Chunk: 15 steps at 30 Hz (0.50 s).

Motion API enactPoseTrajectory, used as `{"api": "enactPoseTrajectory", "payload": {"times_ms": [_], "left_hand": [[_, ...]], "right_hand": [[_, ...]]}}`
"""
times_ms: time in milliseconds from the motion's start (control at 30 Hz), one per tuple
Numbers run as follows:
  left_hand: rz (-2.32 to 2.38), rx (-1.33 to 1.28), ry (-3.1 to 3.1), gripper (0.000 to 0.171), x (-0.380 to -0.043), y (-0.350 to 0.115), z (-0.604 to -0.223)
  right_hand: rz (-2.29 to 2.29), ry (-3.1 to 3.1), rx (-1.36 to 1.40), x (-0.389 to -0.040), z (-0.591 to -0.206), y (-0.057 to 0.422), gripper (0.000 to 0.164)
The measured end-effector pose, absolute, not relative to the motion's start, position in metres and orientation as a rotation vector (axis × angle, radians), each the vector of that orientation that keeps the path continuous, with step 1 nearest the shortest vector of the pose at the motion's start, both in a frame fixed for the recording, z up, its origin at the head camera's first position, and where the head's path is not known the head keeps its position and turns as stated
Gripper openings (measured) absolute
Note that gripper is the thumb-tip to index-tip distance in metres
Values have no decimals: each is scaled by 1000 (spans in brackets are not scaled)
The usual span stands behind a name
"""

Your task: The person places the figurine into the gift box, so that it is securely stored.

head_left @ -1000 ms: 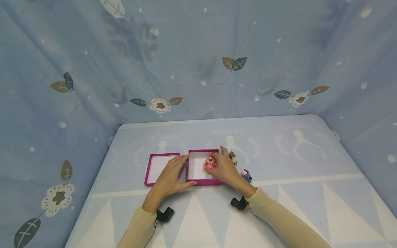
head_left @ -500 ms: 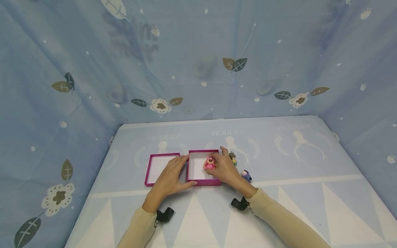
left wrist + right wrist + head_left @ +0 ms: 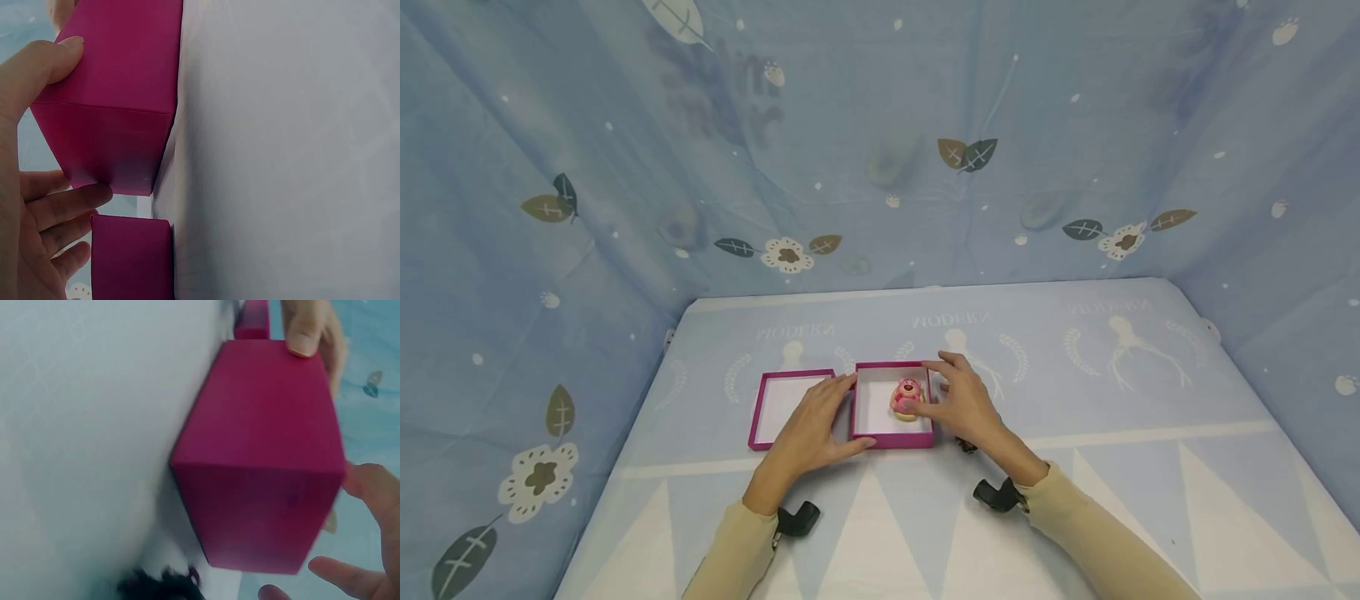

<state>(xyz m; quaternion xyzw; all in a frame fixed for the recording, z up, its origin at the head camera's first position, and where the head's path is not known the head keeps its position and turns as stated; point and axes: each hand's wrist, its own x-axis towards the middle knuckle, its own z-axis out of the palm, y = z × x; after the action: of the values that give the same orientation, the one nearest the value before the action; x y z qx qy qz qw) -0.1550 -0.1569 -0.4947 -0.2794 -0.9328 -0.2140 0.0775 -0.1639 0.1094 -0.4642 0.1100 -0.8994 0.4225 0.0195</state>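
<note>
A magenta box point(image 3: 891, 441) with a white inside stands uncovered on the table. In it, toward the right wall, a pink toy bear figure point(image 3: 907, 392) with a yellowish base faces up. My left hand point(image 3: 811, 429) holds the box at its near left corner, thumb on the front wall point(image 3: 125, 56) and fingers against the left wall. My right hand point(image 3: 966, 404) is at the right wall with its fingers spread. Its thumb reaches over the rim near the bear; whether it touches is unclear. Nothing is gripped in that hand.
Left of the box lies a shallow magenta lid point(image 3: 756, 417), white inside, partly under my left hand. A small dark spiky thing point(image 3: 966, 446) lies below my right hand, also a dark shape point(image 3: 159, 586) in the right wrist view. Patterned cloth point(image 3: 880, 167) hangs around the table.
My right hand has let go of the bear and drawn back rightward. It now hides the two small figures seen beside the box before. The left hand and box have stayed put.
</note>
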Motion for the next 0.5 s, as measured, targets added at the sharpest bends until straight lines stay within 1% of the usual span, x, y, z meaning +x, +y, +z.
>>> {"api": "enactPoseTrajectory", "payload": {"times_ms": [200, 500], "left_hand": [[-656, -830, -2802, 98, -153, -158, -496], [-666, -842, -2779, 98, -154, -158, -496]], "right_hand": [[1415, -2729, 338, -156, -459, 125, 69], [1434, -2704, 253, -142, -466, 162, 67]]}}
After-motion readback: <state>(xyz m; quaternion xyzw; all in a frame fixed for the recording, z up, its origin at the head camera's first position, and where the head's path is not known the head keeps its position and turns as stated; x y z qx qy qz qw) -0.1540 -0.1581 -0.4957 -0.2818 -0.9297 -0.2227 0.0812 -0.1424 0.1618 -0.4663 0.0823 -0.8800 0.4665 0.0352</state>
